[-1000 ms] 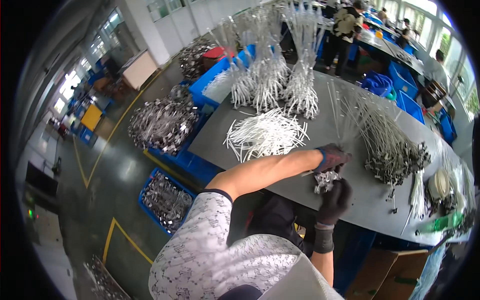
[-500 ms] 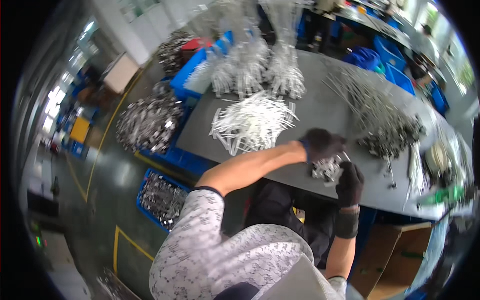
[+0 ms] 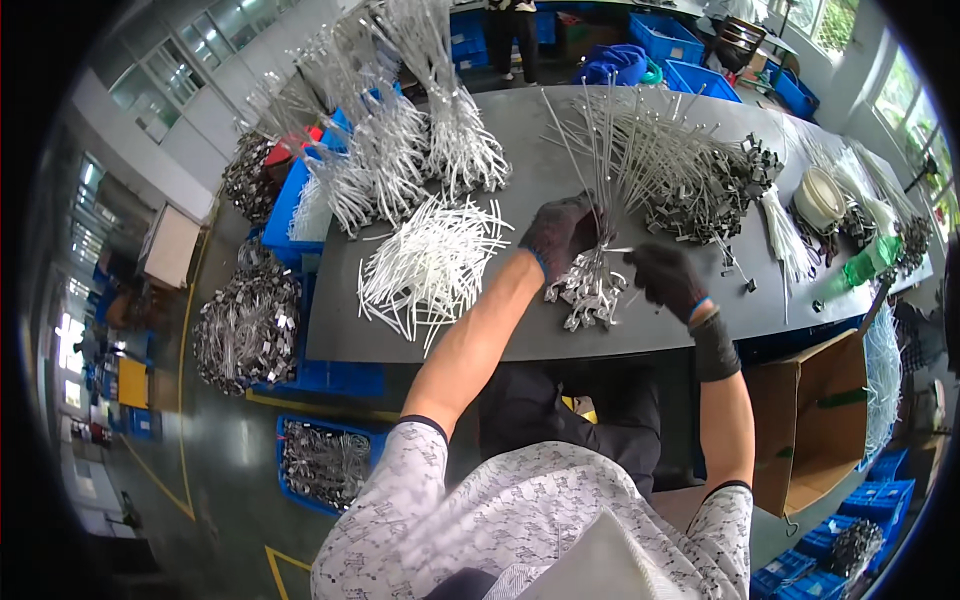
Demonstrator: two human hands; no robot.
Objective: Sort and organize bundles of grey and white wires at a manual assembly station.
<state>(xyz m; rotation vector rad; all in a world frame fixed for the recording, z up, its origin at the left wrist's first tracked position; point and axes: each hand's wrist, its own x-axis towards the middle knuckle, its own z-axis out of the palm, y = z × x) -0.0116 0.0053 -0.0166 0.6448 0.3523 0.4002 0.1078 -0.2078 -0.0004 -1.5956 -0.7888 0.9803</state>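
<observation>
My left hand (image 3: 562, 236), in a dark knit glove, is closed round a bundle of thin metallic cables (image 3: 604, 190). The cables fan upward past the fist, and shiny metal end pieces (image 3: 586, 292) hang in a cluster below it. A short white strip (image 3: 618, 250) sticks out sideways from the bundle just under the fist. Its outer end meets the curled fingertips of my right hand (image 3: 668, 280), also dark-gloved; the exact pinch is hard to make out. Left of my hands lies a loose pile of white strips (image 3: 428, 262) on the grey table (image 3: 520, 345).
Tied cable bundles (image 3: 465, 150) stand at the table's far left. Right of my hands lies a heap of cables with dark metal ends (image 3: 700, 185). Farther right are a cream roll (image 3: 820, 196) and a green object (image 3: 872, 262). An open cardboard box (image 3: 825, 420) stands below the right edge.
The view has turned and shifted. My left hand now grips the bundle with its cables upright. My right hand has moved from below the strip to the bundle's right side.
</observation>
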